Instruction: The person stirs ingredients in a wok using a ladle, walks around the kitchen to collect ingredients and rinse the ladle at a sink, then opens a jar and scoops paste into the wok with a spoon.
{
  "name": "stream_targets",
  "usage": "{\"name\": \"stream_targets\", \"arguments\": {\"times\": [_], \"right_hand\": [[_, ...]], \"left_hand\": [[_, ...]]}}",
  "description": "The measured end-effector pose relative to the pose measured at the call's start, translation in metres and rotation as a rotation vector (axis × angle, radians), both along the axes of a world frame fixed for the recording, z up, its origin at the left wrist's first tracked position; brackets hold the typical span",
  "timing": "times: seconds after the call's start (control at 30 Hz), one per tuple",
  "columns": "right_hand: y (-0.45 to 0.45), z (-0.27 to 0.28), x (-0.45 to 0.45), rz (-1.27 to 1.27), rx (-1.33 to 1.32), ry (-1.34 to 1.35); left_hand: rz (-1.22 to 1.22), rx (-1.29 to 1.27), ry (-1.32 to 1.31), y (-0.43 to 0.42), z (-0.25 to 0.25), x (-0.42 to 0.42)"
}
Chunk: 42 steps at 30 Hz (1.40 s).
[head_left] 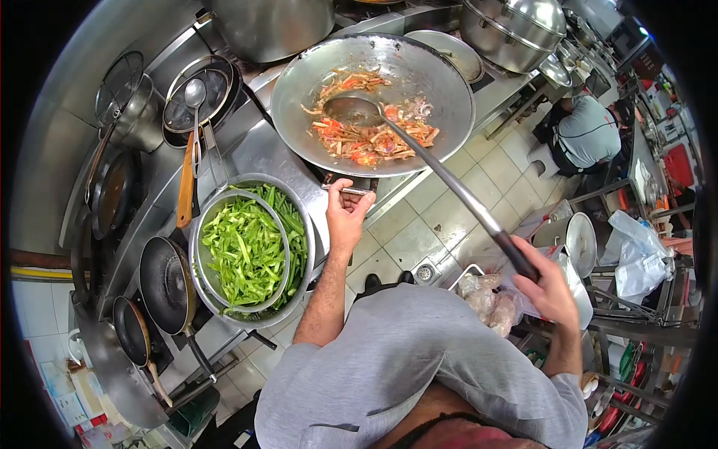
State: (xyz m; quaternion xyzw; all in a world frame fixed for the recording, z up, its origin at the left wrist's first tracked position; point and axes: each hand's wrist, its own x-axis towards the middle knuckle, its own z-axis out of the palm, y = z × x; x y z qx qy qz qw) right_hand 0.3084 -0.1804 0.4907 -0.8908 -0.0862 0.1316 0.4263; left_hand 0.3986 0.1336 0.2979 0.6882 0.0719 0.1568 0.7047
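Observation:
A large wok holds cut strips of food mixed with red pieces. My right hand is wrapped around the dark grip of a long-handled ladle, whose bowl rests among the food in the wok. Just below the wok's near rim, my left hand has its thumb and fingers closed around a short metal bar at the stove front. Whether that bar belongs to the wok or to the stove, I cannot tell. Left of this hand stands a metal bowl of sliced green vegetables.
Frying pans lie at the left, beneath strainers and a spoon. A big pot stands behind the wok, and a domed steamer is to its right. Another person is across the tiled floor. Plastic bags sit near my right arm.

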Motion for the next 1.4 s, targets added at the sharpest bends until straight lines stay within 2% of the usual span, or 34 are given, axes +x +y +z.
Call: {"name": "stream_targets", "arguments": {"times": [0.07, 0.13, 0.2, 0.27, 0.4, 0.5, 0.53, 0.57, 0.6, 0.67, 0.87, 0.93, 0.97, 1.03, 1.07, 1.13, 1.27, 1.33, 1.4], "right_hand": [[-0.019, 0.032, -0.007, 0.143, -0.202, -0.264], [-0.028, 0.076, -0.015, 0.13, -0.399, -0.152], [-0.03, 0.096, -0.015, 0.146, -0.531, -0.134], [-0.025, 0.085, -0.002, 0.167, -0.733, -0.153], [0.008, 0.002, 0.046, 0.147, -0.64, -0.292], [0.042, -0.067, 0.085, 0.124, -0.586, -0.281], [0.047, -0.084, 0.095, 0.091, -0.365, -0.236], [0.051, -0.091, 0.102, 0.063, -0.144, -0.195], [0.051, -0.085, 0.104, 0.072, -0.137, -0.2], [0.039, -0.071, 0.105, -0.104, 0.107, 0.042], [0.051, -0.09, 0.146, -0.212, 0.19, -0.052], [0.069, -0.091, 0.161, -0.214, 0.269, 0.068], [0.073, -0.104, 0.165, -0.118, 0.153, -0.042], [0.079, -0.127, 0.16, 0.11, -0.061, -0.458], [0.075, -0.127, 0.151, 0.103, -0.061, -0.453], [0.073, -0.092, 0.122, 0.194, -0.472, -0.401], [0.006, -0.055, 0.087, 0.212, -0.801, -0.495], [-0.02, -0.031, 0.073, 0.178, -0.834, -0.457], [-0.039, -0.008, 0.059, 0.167, -0.705, -0.489]], "left_hand": [[0.004, -0.001, 0.003, 0.0, 0.001, 0.0], [0.011, 0.0, 0.005, -0.001, 0.001, -0.001], [0.018, 0.001, 0.001, -0.002, 0.001, -0.001], [0.027, 0.031, 0.001, -0.001, -0.001, 0.0], [0.035, 0.024, -0.004, -0.002, 0.0, -0.001], [0.029, 0.035, 0.003, -0.003, 0.002, -0.002], [0.022, 0.026, 0.019, -0.003, 0.003, -0.003], [0.02, 0.017, 0.03, -0.002, 0.004, -0.002], [0.025, 0.019, 0.033, -0.001, 0.002, -0.003], [0.028, 0.06, 0.043, 0.001, -0.003, -0.002], [0.046, 0.078, 0.06, -0.002, 0.003, -0.003], [0.038, 0.063, 0.06, -0.001, -0.001, -0.002], [0.037, 0.061, 0.065, -0.001, -0.002, -0.002], [0.035, 0.056, 0.068, -0.002, 0.001, -0.002], [0.04, 0.05, 0.072, -0.003, 0.003, -0.003], [0.022, 0.04, 0.041, -0.004, 0.005, -0.003], [0.03, 0.04, 0.045, -0.002, 0.002, -0.002], [0.034, 0.041, 0.049, -0.002, 0.002, -0.003], [0.038, 0.048, 0.05, -0.002, 0.002, -0.002]]}}
